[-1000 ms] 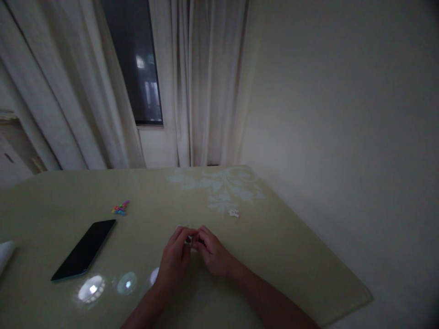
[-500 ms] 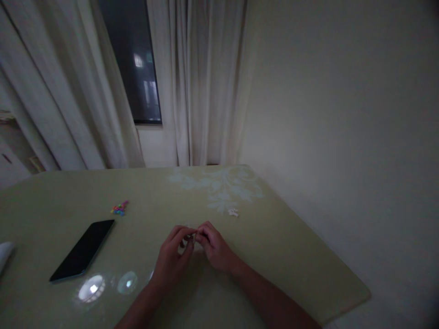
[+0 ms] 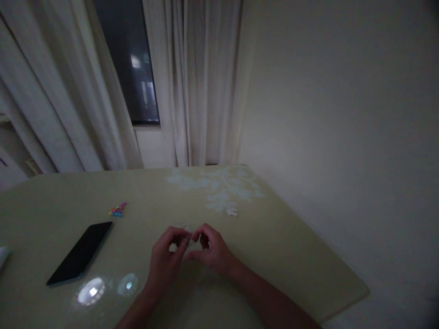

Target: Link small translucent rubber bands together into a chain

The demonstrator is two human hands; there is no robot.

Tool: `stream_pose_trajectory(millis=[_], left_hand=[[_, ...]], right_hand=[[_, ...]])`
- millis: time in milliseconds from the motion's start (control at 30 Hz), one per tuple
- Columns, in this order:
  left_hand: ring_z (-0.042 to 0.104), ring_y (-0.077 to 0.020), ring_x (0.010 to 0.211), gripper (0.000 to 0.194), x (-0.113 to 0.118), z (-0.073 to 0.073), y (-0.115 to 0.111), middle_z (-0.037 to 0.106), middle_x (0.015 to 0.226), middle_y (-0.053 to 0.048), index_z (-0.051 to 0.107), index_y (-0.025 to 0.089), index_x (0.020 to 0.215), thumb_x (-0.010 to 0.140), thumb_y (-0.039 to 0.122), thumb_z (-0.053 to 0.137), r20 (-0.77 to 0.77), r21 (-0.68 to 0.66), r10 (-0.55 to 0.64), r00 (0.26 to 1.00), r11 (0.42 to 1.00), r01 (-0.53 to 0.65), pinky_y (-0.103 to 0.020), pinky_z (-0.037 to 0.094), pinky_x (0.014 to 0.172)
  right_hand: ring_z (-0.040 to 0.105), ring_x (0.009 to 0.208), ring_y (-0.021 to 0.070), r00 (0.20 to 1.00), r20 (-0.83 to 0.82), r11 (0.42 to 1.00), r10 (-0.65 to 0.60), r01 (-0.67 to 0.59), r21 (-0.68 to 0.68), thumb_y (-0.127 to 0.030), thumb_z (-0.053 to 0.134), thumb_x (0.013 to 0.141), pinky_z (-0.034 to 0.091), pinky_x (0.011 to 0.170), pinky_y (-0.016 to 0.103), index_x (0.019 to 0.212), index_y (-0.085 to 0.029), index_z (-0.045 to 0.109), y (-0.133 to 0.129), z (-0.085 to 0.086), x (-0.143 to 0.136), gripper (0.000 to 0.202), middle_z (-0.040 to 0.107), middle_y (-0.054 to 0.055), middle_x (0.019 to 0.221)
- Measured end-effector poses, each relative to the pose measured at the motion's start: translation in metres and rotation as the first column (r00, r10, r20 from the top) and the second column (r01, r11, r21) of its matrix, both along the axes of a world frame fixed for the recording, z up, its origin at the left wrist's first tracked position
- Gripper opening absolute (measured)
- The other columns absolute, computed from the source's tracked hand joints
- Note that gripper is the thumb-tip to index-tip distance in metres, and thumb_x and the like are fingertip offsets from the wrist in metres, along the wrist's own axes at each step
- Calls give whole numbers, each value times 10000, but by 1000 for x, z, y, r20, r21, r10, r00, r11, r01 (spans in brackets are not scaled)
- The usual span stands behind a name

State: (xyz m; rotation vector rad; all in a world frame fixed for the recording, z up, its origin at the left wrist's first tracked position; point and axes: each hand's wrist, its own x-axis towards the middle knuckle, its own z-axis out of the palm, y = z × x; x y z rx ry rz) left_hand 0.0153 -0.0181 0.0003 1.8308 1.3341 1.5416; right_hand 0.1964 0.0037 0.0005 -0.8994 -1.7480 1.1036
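Whitish, thin, blurred little piece (image 3: pixel 190 237)

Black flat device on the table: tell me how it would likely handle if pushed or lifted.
The black flat device looks rigid, given its straight edges, so it should lift as one stiff piece. Lying flat on its broad face, it seems unlikely to roll or tip. The table shows bright reflections, suggesting a smooth surface where it may slide when pushed.
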Motion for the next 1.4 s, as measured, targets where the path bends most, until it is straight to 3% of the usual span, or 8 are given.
stream_pose_trajectory(millis=[233, 500, 900, 1100, 1400], left_hand=[[733, -192, 696, 136, 10, 1, -1, 752, 776, -16, 685, 208, 869, 873, 343, 696, 160, -104, -20, 987, 994, 37, -278, 588, 643], [727, -189, 690, 180, 9, 0, -1, 745, 768, -18, 689, 203, 859, 856, 378, 731, 220, -118, -49, 974, 990, 76, -275, 596, 638], [721, -191, 730, 273, 7, -1, 1, 743, 774, -24, 691, 190, 863, 849, 453, 763, 281, -195, -86, 956, 970, 144, -264, 584, 668], [709, -187, 673, 323, 9, -1, 2, 745, 732, -24, 730, 182, 823, 805, 497, 799, 263, -235, -68, 962, 963, 132, -249, 565, 614], [752, -210, 680, 274, 7, 4, 1, 804, 749, -47, 796, 186, 817, 767, 453, 827, 300, -268, -42, 953, 955, 127, -274, 608, 637]], right_hand=[[459, 654, 112, 997, 38, 981, -69, 61, 184, -354, 744, 902, 375, 626, 249, 857, -205, 598, -9, -1, -7, 213, 556, -31, 796], [490, 669, 118, 995, 48, 970, -90, 77, 232, -255, 707, 917, 403, 655, 251, 878, -207, 626, -9, -1, -5, 102, 552, -29, 796], [445, 640, 112, 991, 67, 968, -120, 102, 231, -327, 737, 888, 368, 601, 249, 957, -216, 588, -7, -3, -3, 198, 550, -27, 840], [493, 735, 145, 991, 91, 957, -100, 71, 283, -380, 771, 847, 415, 666, 273, 1096, -238, 585, -5, -4, 0, 342, 566, 4, 954], [558, 752, 143, 991, 116, 943, -71, 29, 331, -331, 674, 967, 467, 708, 270, 1133, -228, 656, -1, -3, 2, 197, 634, 29, 977]])
